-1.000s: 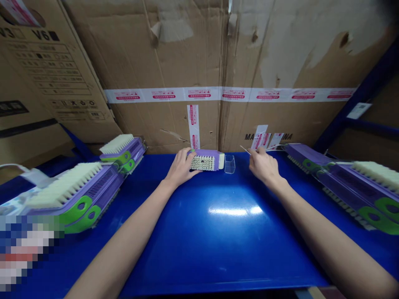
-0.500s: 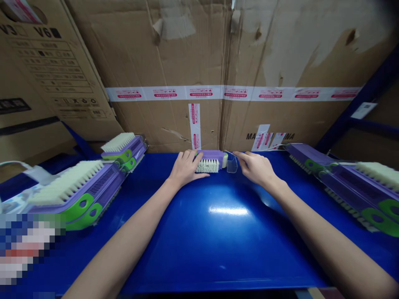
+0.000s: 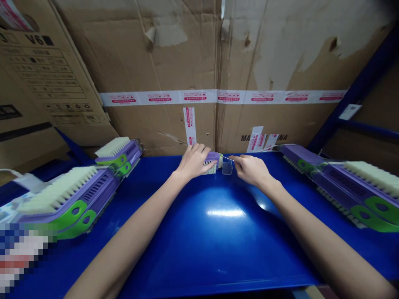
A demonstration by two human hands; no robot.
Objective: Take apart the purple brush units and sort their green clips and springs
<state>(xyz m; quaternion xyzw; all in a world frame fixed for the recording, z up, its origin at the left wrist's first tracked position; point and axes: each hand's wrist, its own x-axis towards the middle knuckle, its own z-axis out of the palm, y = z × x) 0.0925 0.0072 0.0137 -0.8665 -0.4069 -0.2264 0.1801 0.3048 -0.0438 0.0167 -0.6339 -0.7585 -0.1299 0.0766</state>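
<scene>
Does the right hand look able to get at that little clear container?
Probably yes: the right hand is just beside the clear container, and nothing else seems to block the way, though the thin rod in its fingers might hinder a grasp.

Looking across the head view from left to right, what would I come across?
Purple-and-green brushes on the left, the person's left hand, the visible end of the purple brush it partly covers, a small clear container, the right hand, more purple-and-green brushes on the right.
</scene>
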